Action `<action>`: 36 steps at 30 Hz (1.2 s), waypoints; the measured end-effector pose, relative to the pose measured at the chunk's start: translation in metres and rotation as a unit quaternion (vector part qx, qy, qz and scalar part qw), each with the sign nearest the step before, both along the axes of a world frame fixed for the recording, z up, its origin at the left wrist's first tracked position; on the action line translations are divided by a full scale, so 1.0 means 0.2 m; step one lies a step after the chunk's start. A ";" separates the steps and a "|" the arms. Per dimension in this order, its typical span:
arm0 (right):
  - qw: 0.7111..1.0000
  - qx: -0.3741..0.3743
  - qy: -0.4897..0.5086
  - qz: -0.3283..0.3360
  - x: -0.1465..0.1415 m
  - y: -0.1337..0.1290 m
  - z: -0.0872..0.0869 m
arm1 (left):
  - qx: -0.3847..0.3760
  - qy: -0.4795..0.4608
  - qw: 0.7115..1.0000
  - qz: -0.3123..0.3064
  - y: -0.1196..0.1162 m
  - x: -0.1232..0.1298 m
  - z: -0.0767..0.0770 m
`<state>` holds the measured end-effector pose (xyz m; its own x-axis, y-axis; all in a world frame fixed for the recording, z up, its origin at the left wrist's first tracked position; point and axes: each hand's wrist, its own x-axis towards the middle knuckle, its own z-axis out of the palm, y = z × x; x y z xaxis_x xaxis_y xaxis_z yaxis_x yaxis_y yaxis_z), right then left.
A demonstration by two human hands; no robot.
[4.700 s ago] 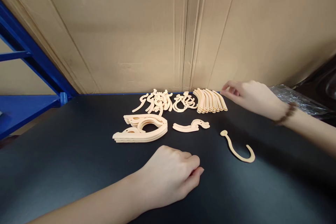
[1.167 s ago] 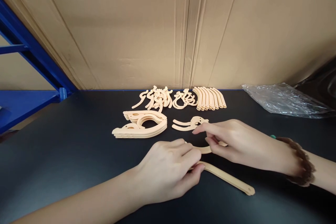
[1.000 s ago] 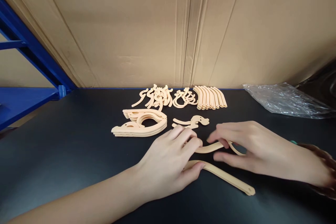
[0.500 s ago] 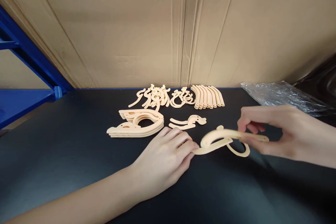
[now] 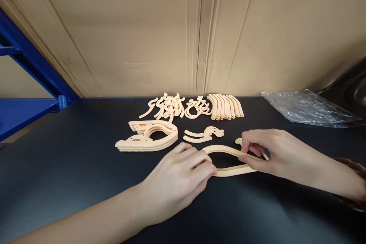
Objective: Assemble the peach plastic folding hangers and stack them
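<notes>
Two curved beige strips lie before me, forming a pointed loop. My right hand (image 5: 265, 150) pinches the upper strip (image 5: 223, 148) near its right end. The lower strip (image 5: 234, 170) runs from the fingertips of my left hand (image 5: 185, 179) toward the right. My left fingers are closed over the left ends of the strips, which they hide. Behind my right fingers a beige hook piece (image 5: 238, 141) is mostly covered. A pair of small curved pieces (image 5: 204, 134) lies just beyond my left hand.
Stacked beige hanger-shaped frames (image 5: 147, 145) sit left of centre on the black table (image 5: 71, 160). Farther back are a heap of small arms (image 5: 171, 106), hooks (image 5: 193, 109) and a row of curved strips (image 5: 225, 106). Clear plastic (image 5: 309, 106) lies at the back right, before cardboard (image 5: 128, 38).
My right hand has moved left and brought the upper strip down, its left end now at my left fingers. My left hand has barely moved.
</notes>
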<state>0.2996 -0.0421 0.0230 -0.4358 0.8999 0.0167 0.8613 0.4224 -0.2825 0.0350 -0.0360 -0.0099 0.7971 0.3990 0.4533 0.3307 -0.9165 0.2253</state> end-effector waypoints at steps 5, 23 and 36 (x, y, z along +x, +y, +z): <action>0.999 -0.030 0.010 -0.008 0.01 0.01 0.00 | 0.012 -0.013 0.999 -0.035 0.00 -0.01 0.00; 1.000 -0.022 0.001 0.011 -0.03 -0.03 -0.04 | 0.002 0.011 0.999 -0.035 -0.02 -0.01 0.02; 0.998 -0.052 -0.013 0.013 -0.06 -0.03 -0.03 | 0.001 0.012 0.999 -0.037 -0.02 0.00 0.03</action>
